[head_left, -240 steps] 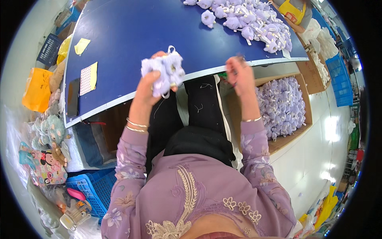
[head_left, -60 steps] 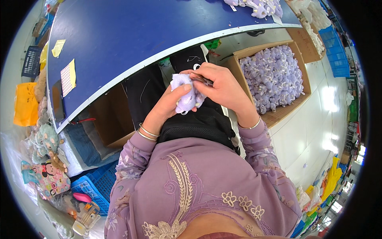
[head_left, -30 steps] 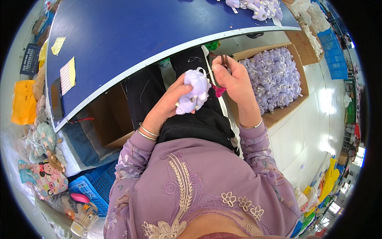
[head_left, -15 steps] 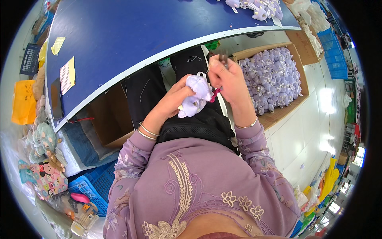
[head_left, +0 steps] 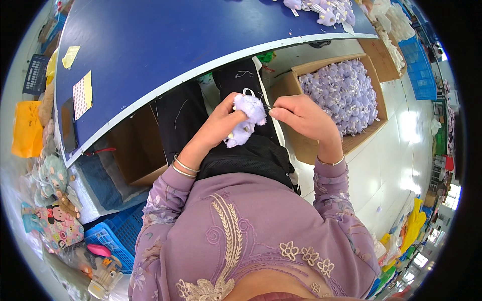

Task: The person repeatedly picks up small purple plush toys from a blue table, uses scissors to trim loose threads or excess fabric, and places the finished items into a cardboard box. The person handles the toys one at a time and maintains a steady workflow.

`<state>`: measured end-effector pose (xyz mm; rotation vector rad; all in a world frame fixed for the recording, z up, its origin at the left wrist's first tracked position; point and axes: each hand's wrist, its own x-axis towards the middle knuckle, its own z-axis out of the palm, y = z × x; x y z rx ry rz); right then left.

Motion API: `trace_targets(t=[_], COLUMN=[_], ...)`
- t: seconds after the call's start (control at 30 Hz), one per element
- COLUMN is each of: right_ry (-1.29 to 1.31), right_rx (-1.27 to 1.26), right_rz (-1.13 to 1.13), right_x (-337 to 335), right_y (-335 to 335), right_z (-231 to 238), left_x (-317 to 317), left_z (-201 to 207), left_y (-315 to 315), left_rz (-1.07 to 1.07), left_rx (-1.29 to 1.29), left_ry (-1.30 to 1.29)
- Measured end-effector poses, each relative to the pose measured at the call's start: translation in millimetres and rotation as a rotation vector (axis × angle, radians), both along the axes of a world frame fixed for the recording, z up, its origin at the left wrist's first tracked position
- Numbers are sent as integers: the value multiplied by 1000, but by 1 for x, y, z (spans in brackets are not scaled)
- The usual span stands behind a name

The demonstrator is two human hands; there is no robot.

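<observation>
In my left hand (head_left: 217, 125), above my lap, is a small lilac plush toy (head_left: 249, 109), held between thumb and fingers. A white loop sticks up from its top, and yellowish bits show lower on it. My right hand (head_left: 305, 118) is closed in a pinch just right of the toy. A thin dark tip pokes out from its fingertips toward the plush; the rest of that object is hidden by the fingers.
An open cardboard box (head_left: 299, 142) at right holds many lilac plush toys (head_left: 340, 98). More lie on the far part of the blue table (head_left: 165, 47). A phone (head_left: 67, 124) and a sticker sheet (head_left: 83, 95) rest at its left edge. Blue crate (head_left: 113, 241) stands lower left.
My right hand has come down and turned, its pinched fingers now pointing left at the toy. The magenta piece seen beside it is out of sight. My left hand keeps its hold.
</observation>
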<state>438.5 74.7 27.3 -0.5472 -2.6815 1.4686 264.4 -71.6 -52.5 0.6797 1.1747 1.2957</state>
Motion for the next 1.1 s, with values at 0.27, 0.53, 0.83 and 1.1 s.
trace_targets(t=[0.27, 0.53, 0.83, 1.1], right_ry=[0, 15, 68, 58], right_rx=[55, 7, -85, -165], right_rz=[46, 67, -192, -285], right_x=[-11, -13, -11, -13], right_y=[0, 0, -12, -16], right_z=[-7, -4, -6, -30], left_x=[0, 0, 0, -1], left_z=[3, 3, -3, -4], left_y=[0, 1, 3, 1], left_rz=[-21, -44, 17, -117], left_rx=[10, 29, -4, -39], left_ry=[33, 67, 69, -41])
